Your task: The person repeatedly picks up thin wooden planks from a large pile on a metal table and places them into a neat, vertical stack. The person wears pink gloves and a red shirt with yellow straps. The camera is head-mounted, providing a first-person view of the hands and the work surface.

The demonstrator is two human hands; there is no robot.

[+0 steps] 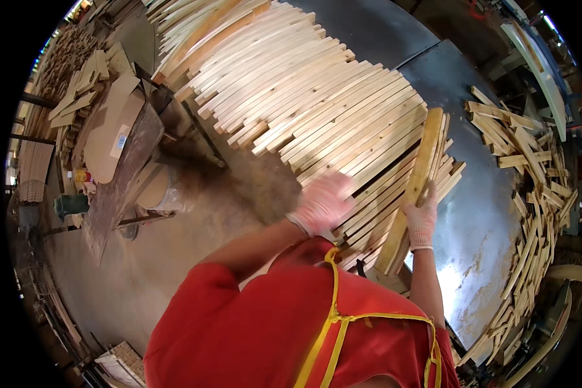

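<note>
A long row of pale wooden strips lies side by side on a dark metal table, their ends uneven. My right hand, in a whitish knit glove, is closed round a thicker wooden strip at the row's near right end. This strip stands higher than the flat ones and slants from upper right to lower left; other strips lie against its right side. My left hand, also gloved, is over the left ends of the near strips. Motion smears its fingers, and whether it touches the wood cannot be made out.
The metal tabletop extends to the right, bordered by a loose heap of wood offcuts. On the left, a worn bench carries cardboard and wood pieces, with a dark green container beside it. Dusty floor lies between bench and table.
</note>
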